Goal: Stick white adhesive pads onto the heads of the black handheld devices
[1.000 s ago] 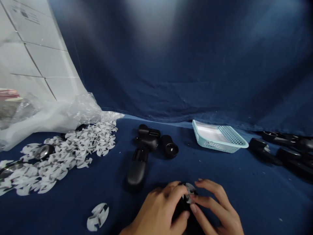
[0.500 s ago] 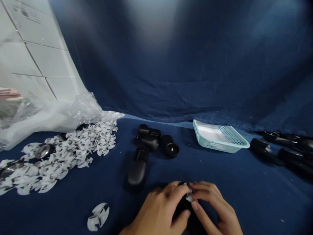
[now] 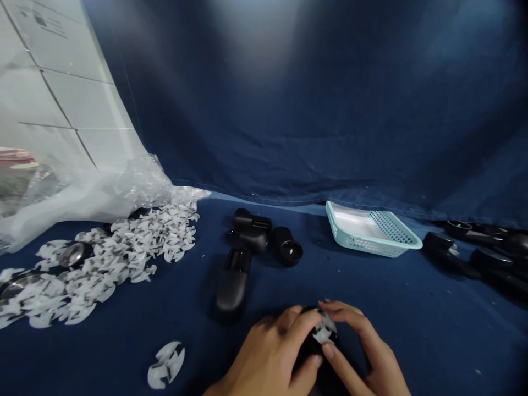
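Note:
At the lower middle, my left hand (image 3: 274, 349) is closed around a dark, rounded plastic part (image 3: 309, 347), mostly hidden by the fingers. A thin white cut-out piece (image 3: 324, 329) sits against the top of that part. My left index finger rests at its left edge. Around its right side curves my right hand (image 3: 363, 346), fingertips at the far edge and thumb at the near edge. A similar loose white piece (image 3: 166, 364) lies on the blue cloth to the left. Beyond my left hand lies a black oblong plastic housing (image 3: 232, 286).
Many white cut-out pieces (image 3: 124, 253) are heaped at left beside clear plastic sheeting (image 3: 136, 184). Several black housings (image 3: 251, 231) and a black cup-like part (image 3: 287, 247) lie ahead. A light-blue basket (image 3: 371, 245) stands back right, near more black parts (image 3: 490, 264).
My right fingers have spread outward from the white piece, the fingertips shifting slightly away and to the left. More of the piece now shows. My left hand has barely moved.

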The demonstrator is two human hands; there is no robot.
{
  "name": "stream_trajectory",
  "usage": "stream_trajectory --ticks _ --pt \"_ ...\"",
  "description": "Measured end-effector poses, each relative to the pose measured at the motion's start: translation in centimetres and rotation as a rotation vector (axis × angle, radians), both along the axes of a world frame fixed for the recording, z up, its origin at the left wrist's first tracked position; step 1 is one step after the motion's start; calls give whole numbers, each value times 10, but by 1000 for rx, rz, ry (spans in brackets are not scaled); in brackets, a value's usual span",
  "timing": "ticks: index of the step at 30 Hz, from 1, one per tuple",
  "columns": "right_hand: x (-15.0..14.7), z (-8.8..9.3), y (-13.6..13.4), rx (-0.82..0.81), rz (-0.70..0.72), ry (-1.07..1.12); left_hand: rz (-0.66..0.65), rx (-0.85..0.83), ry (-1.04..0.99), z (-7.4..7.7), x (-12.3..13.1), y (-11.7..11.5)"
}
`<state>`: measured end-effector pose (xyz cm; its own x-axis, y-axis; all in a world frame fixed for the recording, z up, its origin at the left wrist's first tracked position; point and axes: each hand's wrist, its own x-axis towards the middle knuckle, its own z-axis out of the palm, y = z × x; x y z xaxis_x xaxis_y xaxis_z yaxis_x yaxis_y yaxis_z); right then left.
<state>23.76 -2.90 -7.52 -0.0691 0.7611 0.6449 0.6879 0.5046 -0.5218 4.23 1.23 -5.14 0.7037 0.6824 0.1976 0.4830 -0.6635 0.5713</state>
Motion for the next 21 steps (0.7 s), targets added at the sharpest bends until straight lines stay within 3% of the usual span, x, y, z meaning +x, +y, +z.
stream_trajectory --ticks 9,14,21 --pt "-1 -8 -3 -50 -35 54 9 -10 16 0 0 -1" --pt "-2 -3 -1 14 -5 22 -12 -4 15 1 0 0" --pt "-2 2 -3 -30 -16 21 2 7 11 0 1 -1"
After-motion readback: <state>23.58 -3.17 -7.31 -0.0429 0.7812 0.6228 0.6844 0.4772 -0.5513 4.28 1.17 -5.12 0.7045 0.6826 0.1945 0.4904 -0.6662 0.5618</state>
